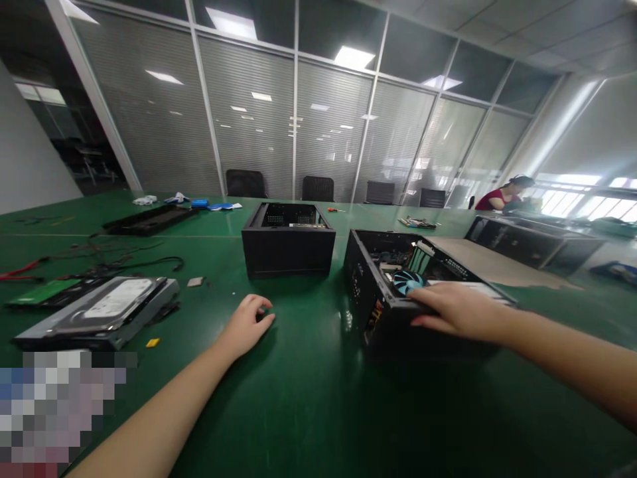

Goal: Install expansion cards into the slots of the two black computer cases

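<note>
My right hand [455, 310] lies over the near wall of an open computer case [357, 292], gripping its top edge, thumb outside and fingertips by the rim. Inside the case, close to those fingers, sits a light-blue round fan [407, 281]; other parts there are partly hidden by the hand. My left hand [247, 325] rests on the green table [298, 392], fingers loosely curved, thumb apart, nothing held. Beyond it stands a second black computer case [289, 252], open at the top.
At left lie a hard drive [117, 309] on a metal bracket, a green circuit board [42, 292], cables and a yellow piece [152, 343]. Farther back are a black panel [149, 220], a screwdriver [335, 210] and a circuit board [418, 223]. Another case [532, 242] and a person [497, 198] are right.
</note>
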